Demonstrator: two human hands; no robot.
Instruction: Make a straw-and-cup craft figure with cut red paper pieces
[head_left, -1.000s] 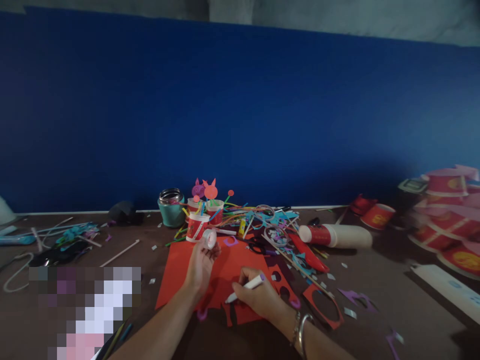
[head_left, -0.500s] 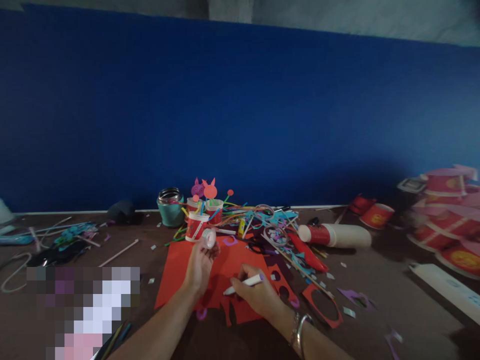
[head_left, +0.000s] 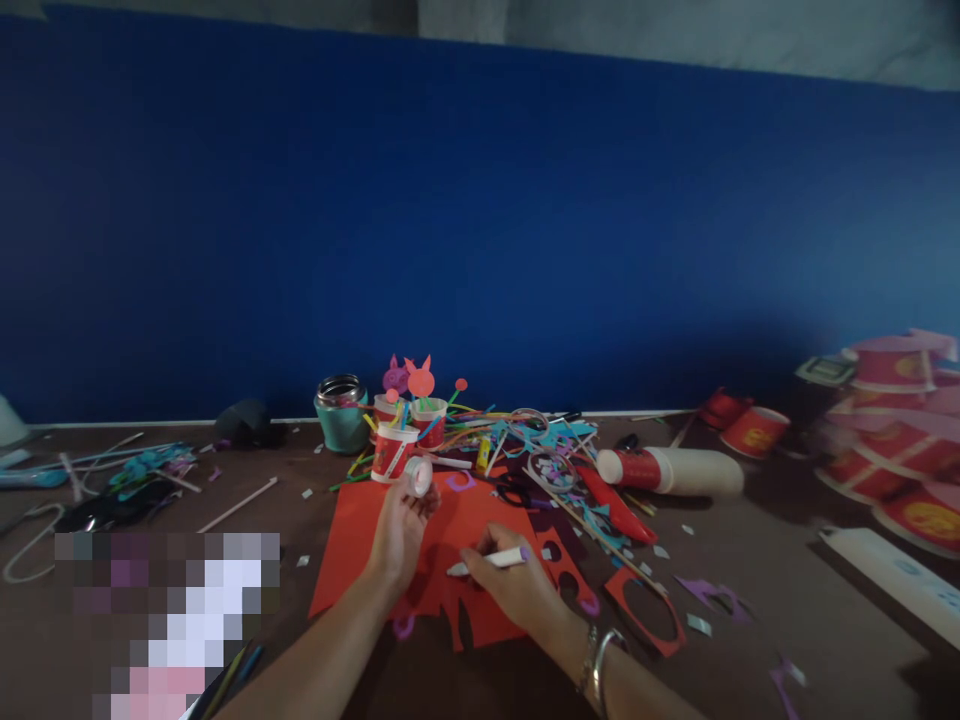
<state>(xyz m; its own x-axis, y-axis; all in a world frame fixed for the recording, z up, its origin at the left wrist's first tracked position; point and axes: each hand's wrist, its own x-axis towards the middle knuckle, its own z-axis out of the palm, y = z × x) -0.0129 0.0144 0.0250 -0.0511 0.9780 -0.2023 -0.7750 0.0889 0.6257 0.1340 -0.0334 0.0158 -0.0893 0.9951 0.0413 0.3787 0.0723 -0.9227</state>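
Observation:
My left hand [head_left: 405,525] is closed around a small round white roll [head_left: 419,476], which looks like tape, held up above the sheet. A white marker with a purple end [head_left: 491,562] lies in the closed fingers of my right hand [head_left: 510,580], its tip pointing left over the paper. Beneath both hands is a sheet of red paper [head_left: 352,540], with pieces cut from its lower edge. Right behind my left hand stands a red and white paper cup [head_left: 391,455] holding straws and paper shapes.
A teal metal jar [head_left: 341,425] stands behind, left of the cups. Straws and paper scraps [head_left: 555,440] pile up at the back middle. Stacked white cups [head_left: 690,472] lie on their side to the right. A cut red paper ring [head_left: 675,635] lies nearer.
The marker has tilted so that its tip sits slightly higher and the pen is closer to level. My left hand and the white roll have stayed almost in place.

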